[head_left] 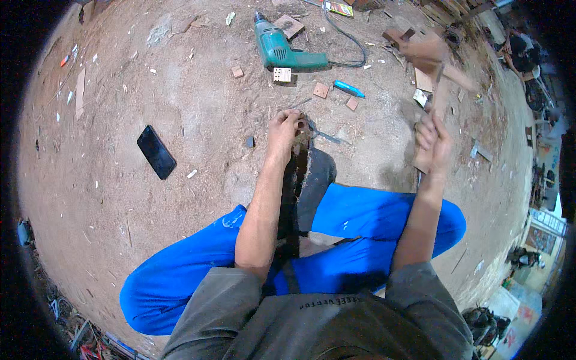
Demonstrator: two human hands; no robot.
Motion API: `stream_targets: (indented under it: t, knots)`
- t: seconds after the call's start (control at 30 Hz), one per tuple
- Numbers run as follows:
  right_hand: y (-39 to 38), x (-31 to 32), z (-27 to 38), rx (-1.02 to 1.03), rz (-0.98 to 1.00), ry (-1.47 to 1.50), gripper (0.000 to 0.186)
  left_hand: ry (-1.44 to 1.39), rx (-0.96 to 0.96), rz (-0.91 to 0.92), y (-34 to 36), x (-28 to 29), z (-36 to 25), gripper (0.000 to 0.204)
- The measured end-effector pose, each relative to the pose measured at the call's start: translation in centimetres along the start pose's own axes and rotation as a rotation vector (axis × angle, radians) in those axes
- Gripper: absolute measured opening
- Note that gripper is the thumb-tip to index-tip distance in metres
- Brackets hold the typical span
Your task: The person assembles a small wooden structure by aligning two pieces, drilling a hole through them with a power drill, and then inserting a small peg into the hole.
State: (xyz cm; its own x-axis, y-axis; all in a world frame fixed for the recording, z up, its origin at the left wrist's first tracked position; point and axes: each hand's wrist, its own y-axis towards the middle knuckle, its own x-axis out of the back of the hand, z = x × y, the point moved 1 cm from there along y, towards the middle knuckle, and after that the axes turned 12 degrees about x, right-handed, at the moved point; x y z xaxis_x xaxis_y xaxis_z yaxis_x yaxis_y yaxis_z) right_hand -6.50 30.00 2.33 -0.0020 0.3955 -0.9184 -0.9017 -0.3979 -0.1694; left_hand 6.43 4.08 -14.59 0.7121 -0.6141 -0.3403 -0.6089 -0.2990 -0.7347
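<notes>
On the right, my right hand [433, 141] is closed round the handle of a wooden mallet [441, 90]. The mallet's raised head is smeared by motion. My left hand [284, 129] is closed with its fingertips together at the top of a dark, rough-edged block [316, 177] between my legs. What those fingers pinch is too small and shaded to make out. A thin grey metal strip [327, 137] lies just right of the block's top. A small dark cube [250, 141] rests on the ground left of my left wrist.
A green corded drill [282, 48] lies ahead, a dotted pale block [282, 75] against it. Beside these are small wooden squares [321, 90] and a blue pen-like tool [349, 89]. A black phone [156, 152] lies left; a metal piece [480, 151] lies right. Wood scraps litter the sandy ground.
</notes>
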Motion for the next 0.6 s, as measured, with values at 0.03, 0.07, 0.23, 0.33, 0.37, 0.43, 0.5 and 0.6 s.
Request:
stream_targets:
  t: [0.03, 0.07, 0.23, 0.33, 0.37, 0.43, 0.5, 0.6]
  knots:
    - [0.0, -0.8, -0.6, 0.183, -0.094, -0.423, 0.025, 0.055, -0.015, -0.008, 0.0, -0.1, 0.2, 0.021]
    - [-0.1, -1.3, -1.0, 0.367, -0.184, -0.839, 0.022, 0.114, -0.037, -0.019, 0.1, 0.1, 0.0, 0.022]
    - [0.2, 1.3, 1.7, 0.011, 0.048, 0.077, 0.018, 0.106, -0.051, -0.007, 0.8, 0.6, 0.2, 0.022]
    - [0.4, -0.7, -0.5, 0.366, -0.206, -0.966, 0.024, 0.112, -0.015, -0.016, 0.1, 0.2, 0.5, 0.024]
    - [0.1, -0.4, -0.1, 0.298, -0.146, -0.842, 0.028, 0.108, -0.02, -0.031, 0.0, 0.4, 0.2, 0.024]
    - [0.2, 1.5, 1.4, 0.117, 0.004, -0.287, 0.028, 0.108, -0.013, -0.029, -0.4, 0.0, -0.4, 0.023]
    - [0.2, 1.4, 1.4, -0.114, 0.074, 0.506, 0.031, 0.078, -0.04, -0.018, -1.0, -0.3, -0.7, 0.022]
    - [0.9, 0.2, 0.0, 0.398, -0.146, -0.725, 0.033, 0.119, -0.096, -0.012, -0.8, -0.7, -0.7, 0.021]
